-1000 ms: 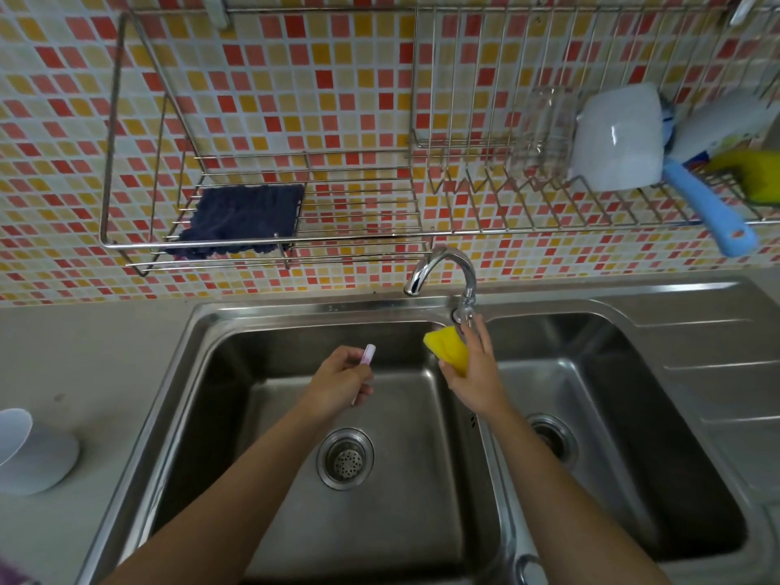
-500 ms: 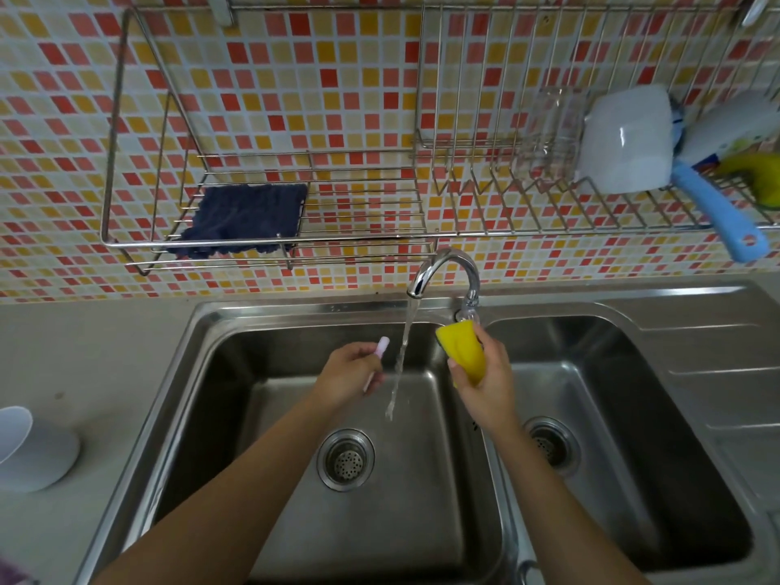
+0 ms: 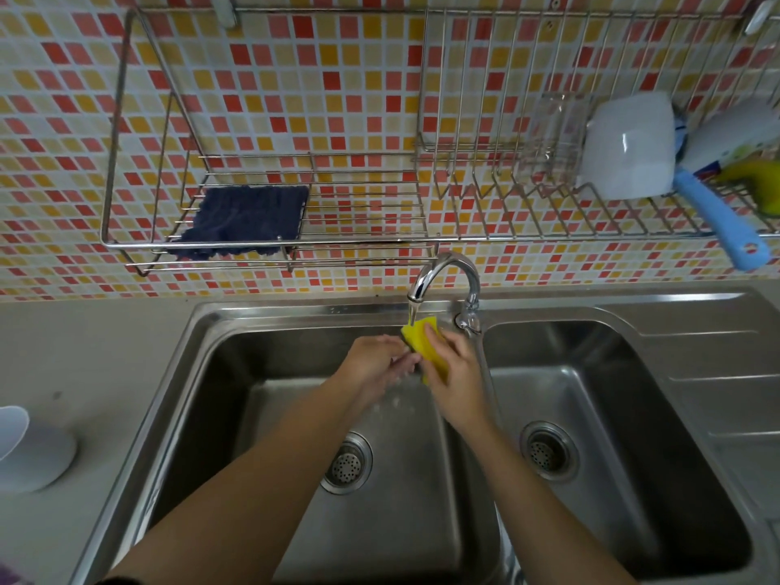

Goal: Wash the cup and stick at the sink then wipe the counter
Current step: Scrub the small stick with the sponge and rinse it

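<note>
Both hands meet under the faucet [image 3: 447, 268] at the middle of the frame, over the back of the left basin [image 3: 253, 356] of the steel sink. The right hand [image 3: 456, 373] has its fingers and thumb wrapped round a yellow sponge [image 3: 415, 337], and a thin stream of water [image 3: 413, 310] falls straight onto the sponge's top edge. The left hand [image 3: 375, 361] is pressed up against the sponge from the left, its fingers curled inward. What they are closed on I cannot tell from here, and the stick is not to be made out where the hands meet. The cup [image 3: 29, 453], white, sits on the grey counter [image 3: 84, 352] at the lower left edge of the frame, partly cut off and well apart from the sink. Below the hands is the left basin's drain [image 3: 347, 463]. On the tiled wall above hangs a wire rack [image 3: 261, 244] with a dark blue cloth [image 3: 245, 219] lying in its left section. At the upper right of the frame a white container [image 3: 624, 145] leans in the rack beside a blue handle [image 3: 717, 217].
</note>
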Action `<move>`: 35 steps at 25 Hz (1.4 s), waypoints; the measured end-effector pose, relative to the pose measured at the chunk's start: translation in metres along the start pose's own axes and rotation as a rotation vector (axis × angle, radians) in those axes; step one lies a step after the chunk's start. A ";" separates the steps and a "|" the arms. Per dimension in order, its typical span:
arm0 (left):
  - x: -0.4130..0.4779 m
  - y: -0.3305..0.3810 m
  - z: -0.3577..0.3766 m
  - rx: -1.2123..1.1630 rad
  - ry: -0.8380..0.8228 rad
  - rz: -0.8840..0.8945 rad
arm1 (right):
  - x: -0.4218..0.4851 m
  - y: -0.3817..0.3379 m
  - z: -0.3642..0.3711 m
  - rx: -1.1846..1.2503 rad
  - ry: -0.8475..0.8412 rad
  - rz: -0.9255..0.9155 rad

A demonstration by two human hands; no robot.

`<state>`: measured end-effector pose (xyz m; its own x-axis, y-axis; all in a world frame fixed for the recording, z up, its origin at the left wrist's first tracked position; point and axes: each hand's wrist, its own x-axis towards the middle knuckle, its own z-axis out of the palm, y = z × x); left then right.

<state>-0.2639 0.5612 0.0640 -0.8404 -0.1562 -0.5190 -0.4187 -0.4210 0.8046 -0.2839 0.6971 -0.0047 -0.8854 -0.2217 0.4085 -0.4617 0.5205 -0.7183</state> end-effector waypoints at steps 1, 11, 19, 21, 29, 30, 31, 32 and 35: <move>0.001 0.000 -0.001 0.019 0.026 -0.022 | -0.001 0.001 0.000 0.002 0.008 -0.009; -0.004 0.006 0.000 0.019 -0.023 -0.181 | 0.003 0.003 -0.006 -0.021 0.008 -0.020; -0.003 0.007 -0.002 -0.020 -0.063 -0.212 | 0.005 0.002 -0.006 -0.027 0.004 -0.026; -0.003 0.003 -0.001 0.089 -0.016 -0.120 | 0.006 0.001 -0.008 -0.022 0.044 0.023; 0.000 -0.005 0.001 0.598 0.248 0.434 | -0.008 -0.007 0.006 -0.018 0.124 0.115; 0.000 -0.004 0.004 0.604 0.236 0.416 | -0.012 -0.012 0.009 0.020 0.155 0.145; 0.000 -0.003 0.007 0.610 0.210 0.401 | -0.016 -0.015 0.012 0.055 0.186 0.183; 0.001 -0.002 0.010 0.625 0.190 0.391 | -0.018 -0.016 0.013 0.071 0.213 0.209; 0.003 0.001 0.014 0.691 0.173 0.400 | -0.022 -0.011 0.015 0.025 0.265 0.243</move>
<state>-0.2718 0.5728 0.0670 -0.9300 -0.3373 -0.1463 -0.2632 0.3327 0.9056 -0.2607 0.6840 -0.0145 -0.9265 0.1293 0.3534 -0.2432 0.5108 -0.8246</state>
